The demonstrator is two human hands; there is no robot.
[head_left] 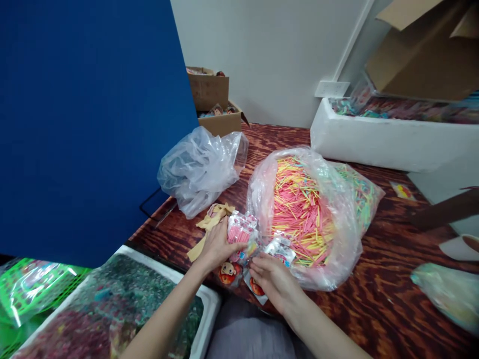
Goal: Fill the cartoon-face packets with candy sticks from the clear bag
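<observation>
A small clear packet with pink sticks [239, 233] lies at the table's front edge. My left hand [215, 248] grips its left side, thumb across the front. My right hand [275, 281] is closed beside the packet's lower right corner, fingertips pressed together; what they pinch is hidden. Below my hands lies a cartoon-face packet [229, 273], and another cartoon-face packet [256, 288] is partly under my right hand. A silver-printed packet [280, 251] rests against the large clear bag [258, 192], which stands open, full of pink and yellow sticks [299, 214].
Crumpled plastic [202, 167] and yellowish strips [215, 217] lie on the left. Cardboard boxes [209, 92] stand behind. A white foam box [389, 142] sits at back right. A blue panel [86, 124] rises at left, above a foam tray [213, 299] and green basket [63, 279].
</observation>
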